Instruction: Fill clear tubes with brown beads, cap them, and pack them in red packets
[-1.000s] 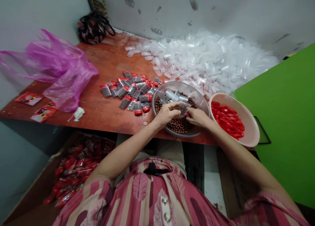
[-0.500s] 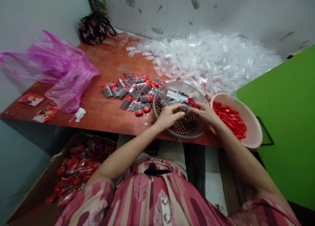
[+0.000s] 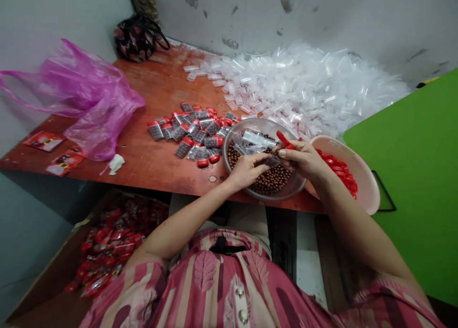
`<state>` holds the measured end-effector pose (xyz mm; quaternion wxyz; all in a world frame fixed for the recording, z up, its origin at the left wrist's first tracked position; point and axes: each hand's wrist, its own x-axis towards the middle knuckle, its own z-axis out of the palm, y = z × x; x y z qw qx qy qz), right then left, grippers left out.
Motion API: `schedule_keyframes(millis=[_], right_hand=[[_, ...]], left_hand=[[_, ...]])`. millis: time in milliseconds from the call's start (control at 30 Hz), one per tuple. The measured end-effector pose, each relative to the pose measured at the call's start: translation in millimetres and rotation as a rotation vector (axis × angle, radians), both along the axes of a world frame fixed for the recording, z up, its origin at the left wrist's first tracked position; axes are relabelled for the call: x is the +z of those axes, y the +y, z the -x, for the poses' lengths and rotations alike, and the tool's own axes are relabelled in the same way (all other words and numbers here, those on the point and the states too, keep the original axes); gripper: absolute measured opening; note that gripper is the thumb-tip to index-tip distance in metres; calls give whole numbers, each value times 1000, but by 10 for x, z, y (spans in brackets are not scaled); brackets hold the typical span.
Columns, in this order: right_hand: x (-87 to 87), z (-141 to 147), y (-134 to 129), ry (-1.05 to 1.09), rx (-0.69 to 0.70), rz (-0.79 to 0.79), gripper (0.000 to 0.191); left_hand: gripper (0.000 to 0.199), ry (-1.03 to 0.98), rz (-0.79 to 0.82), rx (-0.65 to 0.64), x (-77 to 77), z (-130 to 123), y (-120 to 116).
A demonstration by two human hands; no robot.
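Note:
Over a grey bowl (image 3: 229, 163) of brown beads (image 3: 270, 179), my left hand (image 3: 248, 169) is closed on a small clear plastic case (image 3: 272, 161). My right hand (image 3: 300, 157) grips a red cap (image 3: 285, 141) whose end sticks up past the fingers, and its fingertips meet the far end of the case. Whether the right fingers also hold beads is hidden. More clear cases (image 3: 255, 138) rest on the beads at the back of the bowl. To the right, a pink basin (image 3: 368, 194) holds more red caps (image 3: 339, 170).
Filled red-capped cases (image 3: 198, 130) lie left of the bowl. A large heap of clear cases (image 3: 304, 85) spreads along the wall. A purple plastic bag (image 3: 96, 99) and red packets (image 3: 66, 161) are at the left. Below stands a box of red packs (image 3: 110, 242). A green panel (image 3: 411, 175) borders the right.
My right hand has turned and drawn slightly right and toward me, and the red cap now stands up from its fingers. The left hand stays nearly in place, the case tilted lower.

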<state>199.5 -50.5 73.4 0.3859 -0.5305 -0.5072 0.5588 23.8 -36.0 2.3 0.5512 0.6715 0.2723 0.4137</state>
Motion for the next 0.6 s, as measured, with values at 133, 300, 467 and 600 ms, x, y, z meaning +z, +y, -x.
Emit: schedule_keyframes(millis=[133,300,467,600], right_hand=[[44,-24,-13,-73,-3,-25,24],[168,-28,-31,-329,72,-81,29],[219,-30,-52,-406,135,-97,31],[185,-114,-99,-394,-43,-167,27]], left_hand=[[31,-13,11,-7,9,2,8],[32,-27,19,2,-14,-5,6],[31,-60,43,-17,-35,-13,12],[32,-176,101,-17,-35,5,20]])
